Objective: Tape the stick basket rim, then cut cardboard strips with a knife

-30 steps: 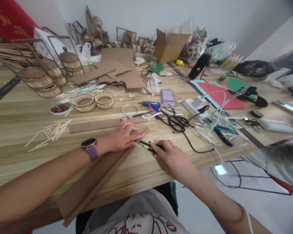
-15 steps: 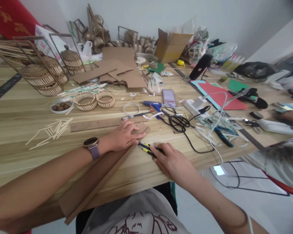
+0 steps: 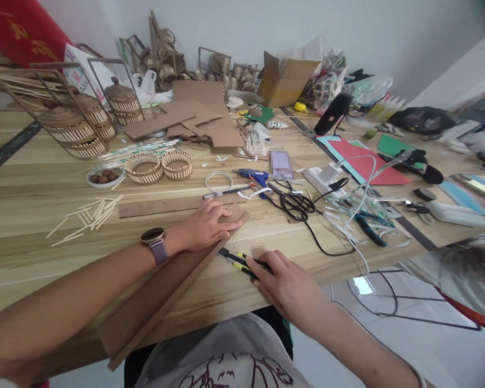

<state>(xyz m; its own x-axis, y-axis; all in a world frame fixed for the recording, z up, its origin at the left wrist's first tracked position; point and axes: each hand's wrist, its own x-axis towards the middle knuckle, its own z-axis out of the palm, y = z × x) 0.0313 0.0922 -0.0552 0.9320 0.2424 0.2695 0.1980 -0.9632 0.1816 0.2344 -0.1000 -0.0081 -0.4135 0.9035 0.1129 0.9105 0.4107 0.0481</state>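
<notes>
My left hand (image 3: 206, 225) lies with spread fingers on the far end of a long brown cardboard strip (image 3: 145, 307), which runs diagonally to the table's front edge. A narrower strip lies along its right side. In my right hand (image 3: 285, 280) is a black and yellow utility knife (image 3: 242, 264), its blade pointing left at the strip's edge. Beyond my left hand are another flat cardboard strip (image 3: 157, 207), a pen (image 3: 226, 192) and a white ring (image 3: 219, 182).
A blue glue gun (image 3: 253, 175) and a coiled black cable (image 3: 297, 205) lie past my right hand. Two slatted rings (image 3: 143, 167), a bowl of nuts (image 3: 105, 177) and loose sticks (image 3: 89, 213) are on the left. Lidded baskets (image 3: 70, 132) stand behind. A person's sleeve (image 3: 428, 267) shows at right.
My right hand and the knife have moved down and slightly left along the strip's edge. My left hand stays in place. The other person's hand at the right has left the view.
</notes>
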